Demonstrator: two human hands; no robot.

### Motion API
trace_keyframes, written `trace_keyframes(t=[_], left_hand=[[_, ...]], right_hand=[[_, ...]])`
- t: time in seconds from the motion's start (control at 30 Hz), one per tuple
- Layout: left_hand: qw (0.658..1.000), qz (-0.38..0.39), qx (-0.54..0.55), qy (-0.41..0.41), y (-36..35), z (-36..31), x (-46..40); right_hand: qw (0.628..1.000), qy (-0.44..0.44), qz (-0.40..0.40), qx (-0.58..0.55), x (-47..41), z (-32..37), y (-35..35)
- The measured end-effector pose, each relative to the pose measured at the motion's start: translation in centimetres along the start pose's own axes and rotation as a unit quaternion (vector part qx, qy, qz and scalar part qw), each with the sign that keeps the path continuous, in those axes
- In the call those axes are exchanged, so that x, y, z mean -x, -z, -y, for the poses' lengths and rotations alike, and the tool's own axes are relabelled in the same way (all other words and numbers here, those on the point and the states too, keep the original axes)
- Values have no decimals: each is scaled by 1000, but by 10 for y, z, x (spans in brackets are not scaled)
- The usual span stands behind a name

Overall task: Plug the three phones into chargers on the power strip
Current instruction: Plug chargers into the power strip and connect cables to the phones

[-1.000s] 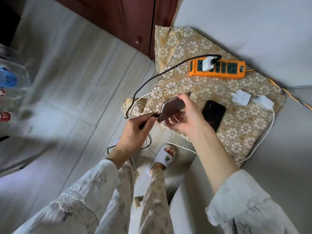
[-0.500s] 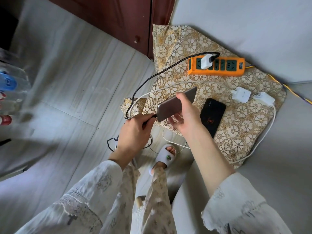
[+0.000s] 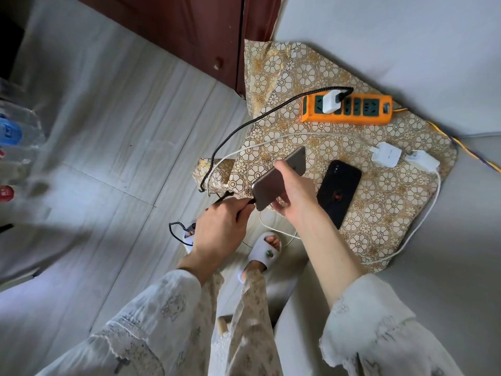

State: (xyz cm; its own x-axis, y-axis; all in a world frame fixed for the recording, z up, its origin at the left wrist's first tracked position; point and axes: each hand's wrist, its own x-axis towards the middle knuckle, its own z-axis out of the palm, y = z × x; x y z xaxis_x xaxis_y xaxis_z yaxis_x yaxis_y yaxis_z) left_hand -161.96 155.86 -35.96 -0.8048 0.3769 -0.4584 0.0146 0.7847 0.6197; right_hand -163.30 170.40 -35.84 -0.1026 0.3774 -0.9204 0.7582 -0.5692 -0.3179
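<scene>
My right hand (image 3: 294, 198) grips a grey phone (image 3: 273, 180), tilted above the near edge of a gold floral cloth (image 3: 379, 213). My left hand (image 3: 221, 226) pinches the end of a black braided cable (image 3: 244, 126) against the phone's lower end. That cable runs up to a white charger (image 3: 331, 103) plugged into the orange power strip (image 3: 349, 109). A black phone (image 3: 339, 194) lies face down on the cloth beside my right hand. Two loose white chargers (image 3: 386, 154) (image 3: 423, 160) lie further right, each with a white cable (image 3: 428, 210).
The cloth sits on a grey cushioned surface (image 3: 406, 50). A dark red wooden cabinet (image 3: 189, 28) stands at the back. Bottles (image 3: 12, 131) stand at the left edge on the pale floor. My slippered feet (image 3: 264, 252) are below, with cable loops around them.
The grey phone has levelled and turned in my right hand, and my left hand has brought the black cable's plug up to the phone's end.
</scene>
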Motion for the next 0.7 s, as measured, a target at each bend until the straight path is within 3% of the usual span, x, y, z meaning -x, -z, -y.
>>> trace_keyframes(t=[0.2,0.4,0.53,0.7], left_hand=[[991,134,-18,20,-12,9,-19],[987,120,-108,-13,-10,25,-32],[962,189,-190,-47,-16,28,-41],[953,207,-214,-59,-23,30,-43]], right_hand=[[978,80,-117,155,-29,9,1],[896,193,-173,361,-44,-2,-11],[859,227,-183,420,-48,-10,-15],[851,251,-201,415,-52,-6,-21]])
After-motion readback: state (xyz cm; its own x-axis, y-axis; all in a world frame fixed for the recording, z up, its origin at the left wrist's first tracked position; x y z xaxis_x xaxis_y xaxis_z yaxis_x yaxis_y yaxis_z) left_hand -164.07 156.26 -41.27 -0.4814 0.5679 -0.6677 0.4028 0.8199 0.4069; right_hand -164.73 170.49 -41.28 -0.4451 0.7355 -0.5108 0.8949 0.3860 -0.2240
